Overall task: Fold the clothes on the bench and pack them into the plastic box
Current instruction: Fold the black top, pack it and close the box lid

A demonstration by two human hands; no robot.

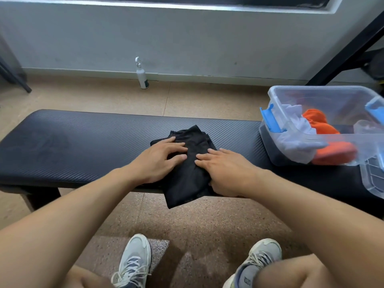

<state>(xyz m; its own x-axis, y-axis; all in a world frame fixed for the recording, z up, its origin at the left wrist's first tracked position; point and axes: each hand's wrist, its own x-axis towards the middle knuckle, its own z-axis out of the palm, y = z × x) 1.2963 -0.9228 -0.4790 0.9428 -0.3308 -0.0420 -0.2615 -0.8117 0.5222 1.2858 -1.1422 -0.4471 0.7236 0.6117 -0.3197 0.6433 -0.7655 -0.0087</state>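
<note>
Though I look for writing, the only marks I find are on the tongue of my right shoe (pixel 247 275), too small to read, and the spray bottle (pixel 142 76) standing on the floor against the grey wall (pixel 187 42) shows a dark band at its base with nothing legible. The black padded bench (pixel 72 146) has a woven, carbon-like texture and stands on a speckled tan floor (pixel 207 221) beneath a window ledge. On the bench's right end sits the clear plastic box (pixel 276 150) with blue latches, holding white and orange clothes; its clear lid (pixel 372 179) lies just beside it. The black mesh garment (pixel 187 179) lies folded at the bench's middle, its near end hanging over the front edge. My left hand (pixel 158 159) lies flat on it, fingers spread and extended, gripping nothing. My right hand (pixel 226 171) presses flat too, fingers straight on the cloth, thumb tucked at the garment's edge.
</note>
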